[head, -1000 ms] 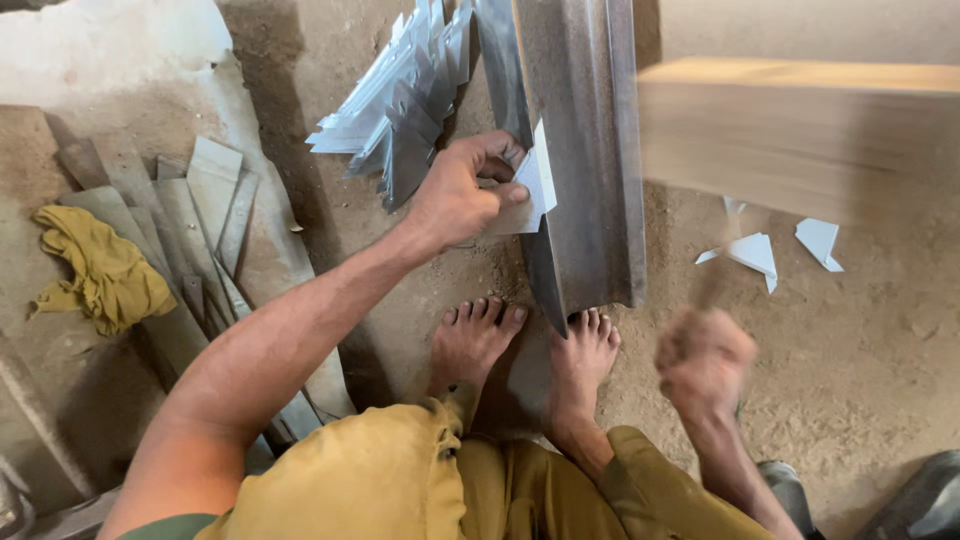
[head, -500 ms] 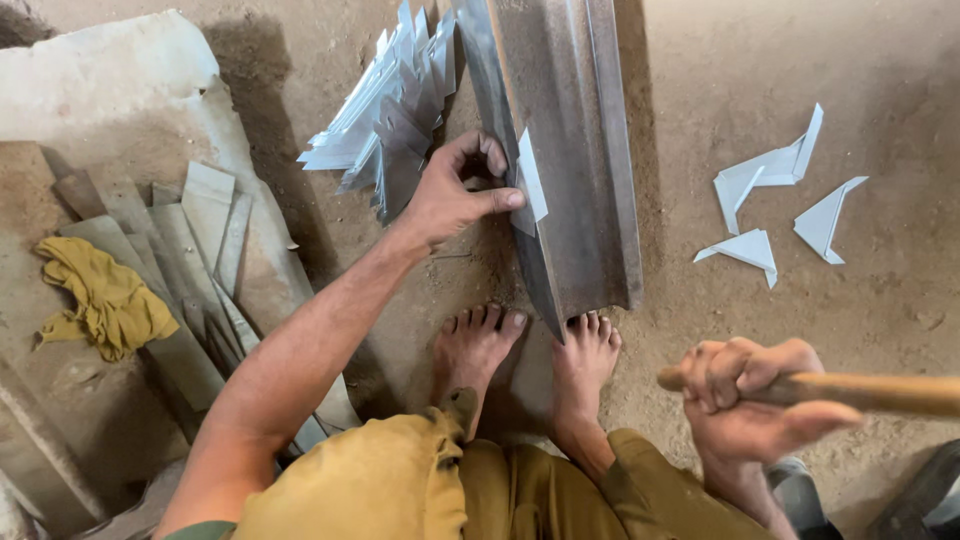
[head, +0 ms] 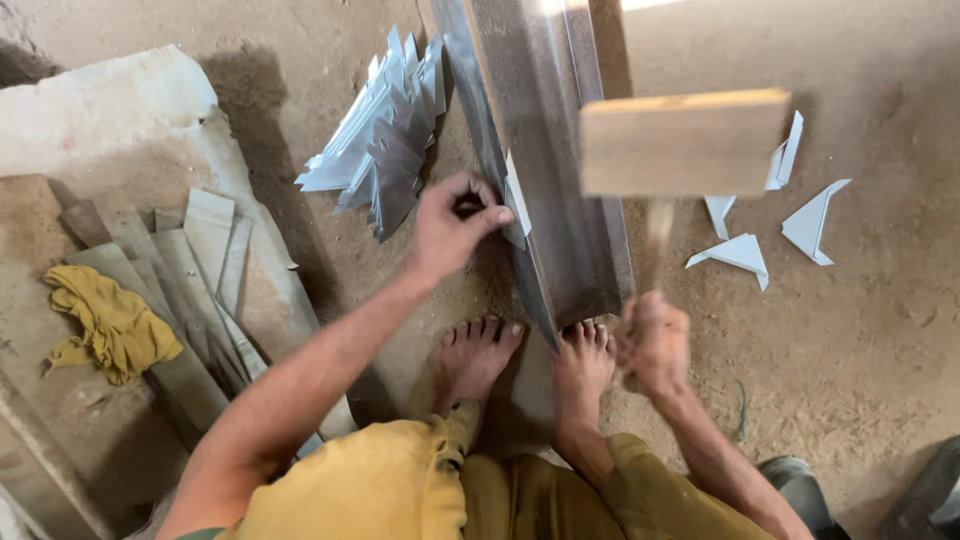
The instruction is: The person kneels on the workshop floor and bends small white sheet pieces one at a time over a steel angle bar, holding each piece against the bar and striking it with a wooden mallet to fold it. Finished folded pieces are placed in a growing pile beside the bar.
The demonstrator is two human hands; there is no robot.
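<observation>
Metal piece (head: pixel 515 205), frame centre: pinch it steady with your left hand (head: pixel 450 225) while your right hand (head: pixel 652 340), clenching the mallet (head: pixel 685 145), strikes squarely.

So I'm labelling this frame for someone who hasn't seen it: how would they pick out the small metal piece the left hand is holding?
Start at the long grey metal channel lying on the dirt floor. On its left edge the left hand pinches a small pale sheet-metal piece. Unlike the stacked cut pieces further left and the scattered ones to the right, it sits on the channel.
</observation>
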